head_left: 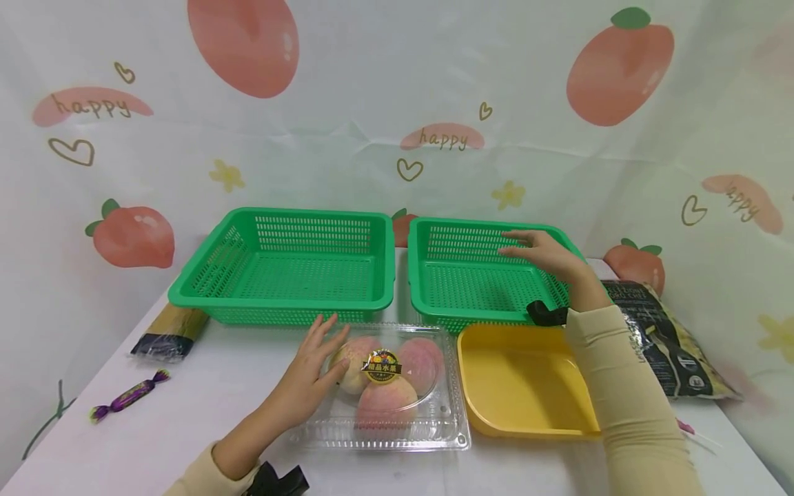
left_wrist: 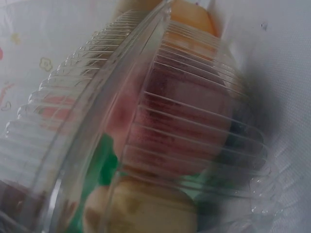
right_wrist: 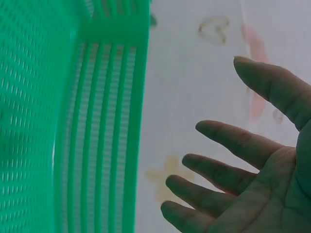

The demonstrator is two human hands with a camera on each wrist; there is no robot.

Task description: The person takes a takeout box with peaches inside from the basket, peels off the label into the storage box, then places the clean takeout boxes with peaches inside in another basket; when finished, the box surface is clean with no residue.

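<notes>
A clear plastic clamshell box [head_left: 428, 427] of three peaches [head_left: 387, 403] lies at the front middle, with a round label [head_left: 381, 366] on its lid. My left hand [head_left: 307, 375] is over the box's left side, fingers spread; whether they touch the lid I cannot tell. The left wrist view shows the ribbed box wall and a peach [left_wrist: 180, 116] close up. My right hand [head_left: 548, 256] is raised over the right green basket [head_left: 471, 279], fingers extended and holding nothing. In the right wrist view, the basket's slotted side [right_wrist: 104, 126] stands beside that hand's spread fingers.
Another green basket [head_left: 310, 275] stands at the back left. A yellow bin [head_left: 527, 379] sits right of the box, partly behind my right sleeve. A black printed bag [head_left: 664, 344] lies far right. At left are a gold-and-black packet [head_left: 170, 334] and a purple wrapped candy [head_left: 131, 395].
</notes>
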